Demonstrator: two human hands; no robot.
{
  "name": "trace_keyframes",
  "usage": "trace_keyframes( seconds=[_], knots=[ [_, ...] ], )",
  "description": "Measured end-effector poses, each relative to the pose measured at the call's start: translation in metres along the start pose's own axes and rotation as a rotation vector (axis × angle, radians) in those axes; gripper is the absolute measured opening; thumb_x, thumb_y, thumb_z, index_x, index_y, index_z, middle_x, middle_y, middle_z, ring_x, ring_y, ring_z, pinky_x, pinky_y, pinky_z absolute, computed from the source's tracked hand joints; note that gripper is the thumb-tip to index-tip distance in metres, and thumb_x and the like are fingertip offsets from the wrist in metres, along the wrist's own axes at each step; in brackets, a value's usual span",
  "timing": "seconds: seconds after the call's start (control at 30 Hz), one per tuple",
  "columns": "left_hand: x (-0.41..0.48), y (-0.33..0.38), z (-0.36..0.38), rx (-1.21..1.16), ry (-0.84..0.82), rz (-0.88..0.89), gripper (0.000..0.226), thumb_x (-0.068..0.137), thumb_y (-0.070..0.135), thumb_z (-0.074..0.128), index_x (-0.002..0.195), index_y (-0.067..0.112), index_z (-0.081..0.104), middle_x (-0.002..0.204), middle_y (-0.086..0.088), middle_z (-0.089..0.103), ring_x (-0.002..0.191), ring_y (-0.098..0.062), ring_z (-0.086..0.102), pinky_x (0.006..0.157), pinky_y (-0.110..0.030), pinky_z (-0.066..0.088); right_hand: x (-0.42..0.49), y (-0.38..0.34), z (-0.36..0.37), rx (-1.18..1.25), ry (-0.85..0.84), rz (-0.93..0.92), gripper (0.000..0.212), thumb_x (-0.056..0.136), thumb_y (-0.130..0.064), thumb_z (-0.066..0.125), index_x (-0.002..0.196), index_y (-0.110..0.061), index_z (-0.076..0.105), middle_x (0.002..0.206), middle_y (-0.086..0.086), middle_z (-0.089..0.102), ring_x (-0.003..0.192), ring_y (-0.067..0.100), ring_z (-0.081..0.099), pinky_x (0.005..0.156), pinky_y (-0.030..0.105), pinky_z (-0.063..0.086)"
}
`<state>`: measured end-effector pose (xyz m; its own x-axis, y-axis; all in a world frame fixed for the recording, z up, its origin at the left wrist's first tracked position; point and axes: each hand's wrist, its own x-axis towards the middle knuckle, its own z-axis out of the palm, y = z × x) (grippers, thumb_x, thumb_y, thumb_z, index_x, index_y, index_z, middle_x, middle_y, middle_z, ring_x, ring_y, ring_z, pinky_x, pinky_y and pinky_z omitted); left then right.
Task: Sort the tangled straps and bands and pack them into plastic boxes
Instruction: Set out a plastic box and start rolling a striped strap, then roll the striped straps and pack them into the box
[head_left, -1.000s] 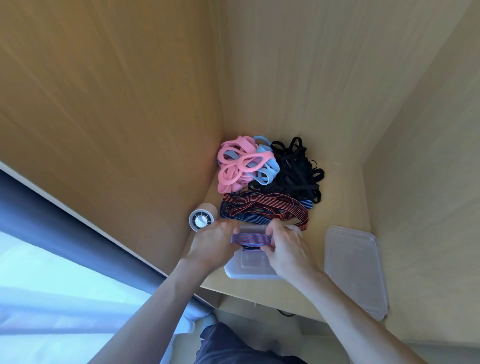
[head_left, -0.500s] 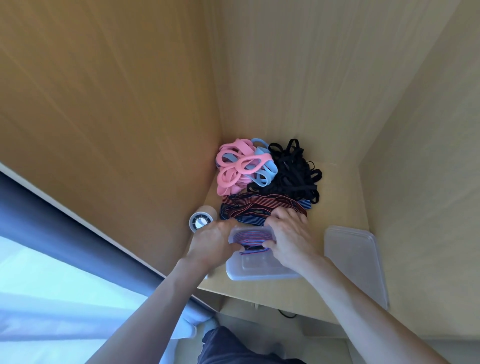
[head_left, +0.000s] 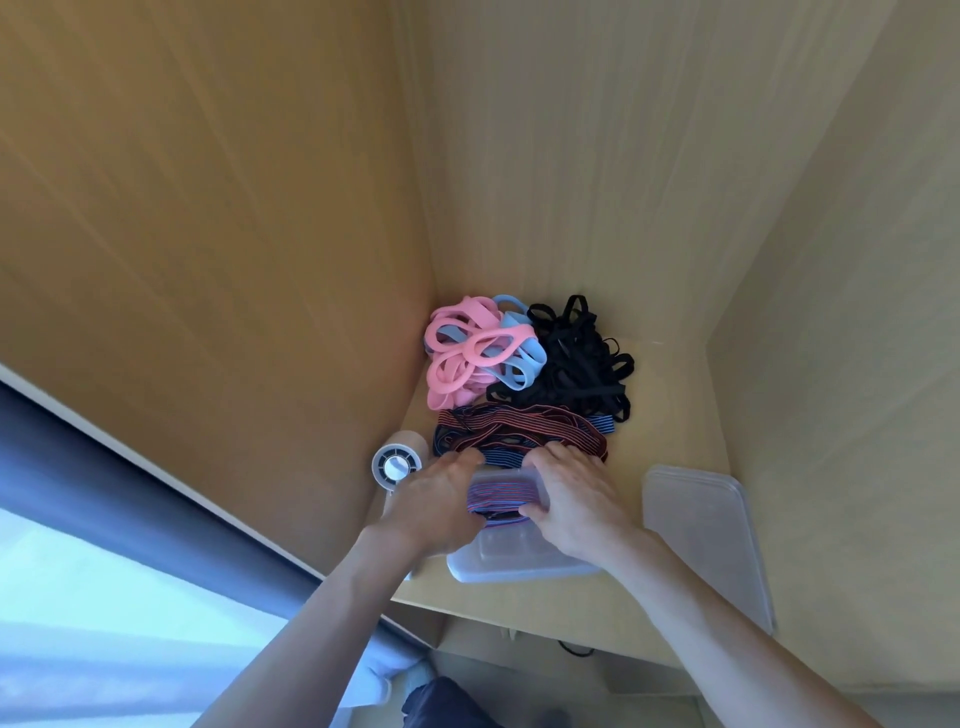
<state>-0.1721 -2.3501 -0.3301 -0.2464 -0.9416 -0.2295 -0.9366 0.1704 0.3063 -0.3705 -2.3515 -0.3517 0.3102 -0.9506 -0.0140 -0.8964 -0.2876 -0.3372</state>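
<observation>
A clear plastic box (head_left: 511, 564) stands on the wooden shelf near its front edge. A folded red-and-blue striped strap (head_left: 501, 493) lies across the box's far end. My left hand (head_left: 434, 504) grips the strap's left end and my right hand (head_left: 576, 499) grips its right end, both pressing it down into the box. Behind the box lies a loose heap of striped straps (head_left: 519, 428). Farther back sit pink bands (head_left: 462, 353), light blue bands (head_left: 524, 358) and tangled black straps (head_left: 576, 364).
A clear lid (head_left: 706, 540) lies flat to the right of the box. A small white round device (head_left: 397, 462) stands left of the box against the side wall. Wooden walls (head_left: 571, 156) close in the shelf (head_left: 670, 415) on three sides.
Both hands have carried the folded striped strap forward and lowered it from above the box's near part into its far end. The camera view has shifted slightly.
</observation>
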Motion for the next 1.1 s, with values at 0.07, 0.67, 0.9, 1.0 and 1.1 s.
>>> trace_keyframes(
  seconds=[0.07,0.67,0.9,1.0,1.1],
  knots=[
    [-0.001,-0.002,-0.001,-0.029,0.019,0.004,0.064,0.083,0.033,0.071,0.140,0.027,0.041,0.133,0.004,0.053,0.125,-0.019,0.051,0.098,-0.036,0.047,0.000,0.000,-0.002,0.014,-0.013,-0.004,0.048,0.085,-0.046,0.074,0.125,-0.030,0.052,0.117,-0.011,0.052,0.113,0.017,0.049,0.099,0.034,0.037],
    [-0.070,-0.010,-0.014,-0.488,0.334,-0.154,0.033,0.091,0.017,0.064,0.121,0.031,0.063,0.115,0.020,0.062,0.102,0.008,0.058,0.092,-0.031,0.051,0.069,0.010,-0.049,0.184,0.026,0.153,0.014,0.094,-0.023,0.062,0.093,-0.023,0.076,0.086,-0.009,0.070,0.078,0.019,0.065,0.065,0.033,0.056],
    [-0.090,-0.015,-0.022,-0.547,0.319,-0.169,0.022,0.089,0.020,0.061,0.102,0.037,0.068,0.093,0.021,0.069,0.086,-0.001,0.065,0.081,-0.033,0.056,0.109,-0.020,-0.023,-0.119,-0.236,0.104,0.035,0.093,-0.035,0.067,0.118,-0.014,0.057,0.120,0.006,0.063,0.108,0.030,0.063,0.078,0.037,0.050],
    [-0.099,-0.022,-0.019,-0.599,0.330,-0.173,0.019,0.087,0.022,0.061,0.095,0.038,0.068,0.089,0.022,0.069,0.081,-0.005,0.066,0.077,-0.033,0.057,0.111,-0.019,-0.013,-0.119,-0.211,0.142,0.027,0.091,-0.025,0.068,0.114,-0.016,0.057,0.118,0.007,0.064,0.107,0.030,0.064,0.075,0.035,0.047],
    [-0.102,-0.027,-0.018,-0.644,0.336,-0.192,0.021,0.087,0.019,0.061,0.091,0.037,0.069,0.086,0.020,0.070,0.079,-0.007,0.066,0.074,-0.029,0.056,0.108,-0.013,-0.012,-0.124,-0.196,0.154,0.035,0.089,-0.016,0.066,0.124,-0.019,0.061,0.125,0.008,0.063,0.111,0.030,0.064,0.084,0.039,0.054]
  ],
)
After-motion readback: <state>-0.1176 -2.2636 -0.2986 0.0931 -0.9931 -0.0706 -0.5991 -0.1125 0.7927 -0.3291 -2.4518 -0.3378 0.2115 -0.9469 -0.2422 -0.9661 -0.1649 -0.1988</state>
